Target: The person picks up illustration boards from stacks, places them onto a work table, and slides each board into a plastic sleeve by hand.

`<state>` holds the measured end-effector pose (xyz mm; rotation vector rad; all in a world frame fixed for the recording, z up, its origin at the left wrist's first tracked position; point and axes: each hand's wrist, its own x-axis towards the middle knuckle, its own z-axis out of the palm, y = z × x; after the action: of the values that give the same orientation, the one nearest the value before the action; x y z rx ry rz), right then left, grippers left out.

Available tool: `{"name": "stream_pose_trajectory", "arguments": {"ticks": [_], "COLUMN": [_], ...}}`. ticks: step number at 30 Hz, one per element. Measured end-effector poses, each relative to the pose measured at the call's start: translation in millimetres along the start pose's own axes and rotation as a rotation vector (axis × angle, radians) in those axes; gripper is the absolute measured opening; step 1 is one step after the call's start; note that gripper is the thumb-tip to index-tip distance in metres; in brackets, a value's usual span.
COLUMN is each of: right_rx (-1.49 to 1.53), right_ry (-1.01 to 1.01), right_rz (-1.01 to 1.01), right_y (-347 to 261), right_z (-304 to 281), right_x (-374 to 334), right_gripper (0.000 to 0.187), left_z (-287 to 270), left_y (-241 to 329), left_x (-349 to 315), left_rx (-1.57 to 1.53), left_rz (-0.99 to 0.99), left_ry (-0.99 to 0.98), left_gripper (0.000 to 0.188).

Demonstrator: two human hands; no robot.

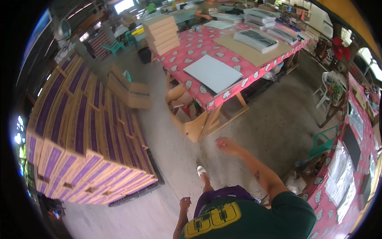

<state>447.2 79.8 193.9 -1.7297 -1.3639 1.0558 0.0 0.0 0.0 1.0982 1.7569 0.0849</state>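
Observation:
My right hand (226, 145) is stretched forward over the grey floor, short of the near corner of a table with a pink patterned cloth (187, 59). It touches nothing that I can see, and motion smears its fingers. Low beside my left hip hangs my left hand (185, 203), its fingers curled in with nothing visible in them. A stack of pale flat sheets (213, 71) lies on the table's near corner. Under that corner stands an open brown carton (187, 123), nearest to my right hand.
Left, a tall stack of brown and purple cartons (87, 135) stands on a dark pallet (137, 193). Beyond it sits an open box (133, 93). Right, a second pink-clothed table (316, 201) holds silvery plastic (341, 179), near a green chair (324, 141). A person (209, 10) stands behind the far table.

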Motion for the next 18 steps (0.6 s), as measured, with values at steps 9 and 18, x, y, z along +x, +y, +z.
{"name": "stream_pose_trajectory", "arguments": {"ticks": [9, 18], "right_rx": [0.017, -0.27], "right_ry": [0.464, 0.795], "right_rz": [-0.053, 0.049], "right_y": [-22.2, 54.1], "right_z": [-122.7, -258.6], "right_x": [150.6, 270.2], "right_gripper": [0.037, 0.043], "left_z": [-44.1, 25.7], "left_y": [296.5, 596.0], "left_x": [151.5, 104.5], "left_rx": [0.357, -0.015], "left_rz": [0.775, 1.052], "left_ry": [0.023, -0.251], "left_gripper": [0.035, 0.033]}}
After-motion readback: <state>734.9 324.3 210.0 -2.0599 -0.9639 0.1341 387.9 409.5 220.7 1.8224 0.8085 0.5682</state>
